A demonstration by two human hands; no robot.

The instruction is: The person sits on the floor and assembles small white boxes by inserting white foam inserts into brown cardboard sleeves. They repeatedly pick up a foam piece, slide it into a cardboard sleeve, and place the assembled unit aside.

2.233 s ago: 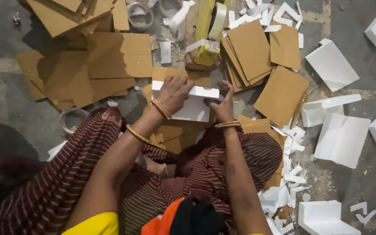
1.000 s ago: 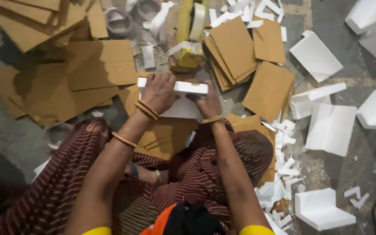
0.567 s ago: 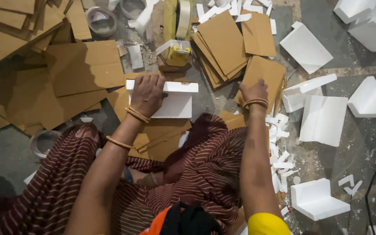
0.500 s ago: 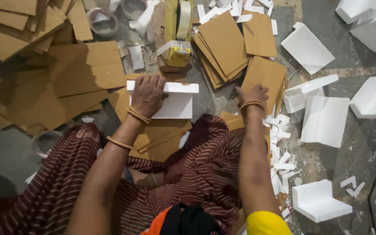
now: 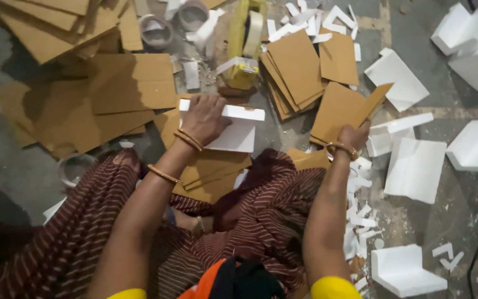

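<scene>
The person sits on the grey floor with both arms stretched forward over a striped maroon skirt. The left arm runs up and slightly right, bangles at the wrist, and the left hand lies palm down, fingers spread, pressing on a white foam corner piece that rests on the floor just ahead of the knees; it presses rather than clasps. The right arm reaches straight ahead and the right hand is closed on the near edge of a brown cardboard sheet, one corner of which is tipped up off the floor.

Loose cardboard sheets cover the floor to the left, a fanned stack of cardboard lies beyond the foam piece, white foam slabs and scraps lie to the right, and a yellow tape dispenser stands just beyond the foam piece.

Half a second ago the right hand lay flat on that sheet, which was flat; now it is gripped and lifted at one side. Earlier still, both hands held the foam piece. The left hand has stayed in place.
</scene>
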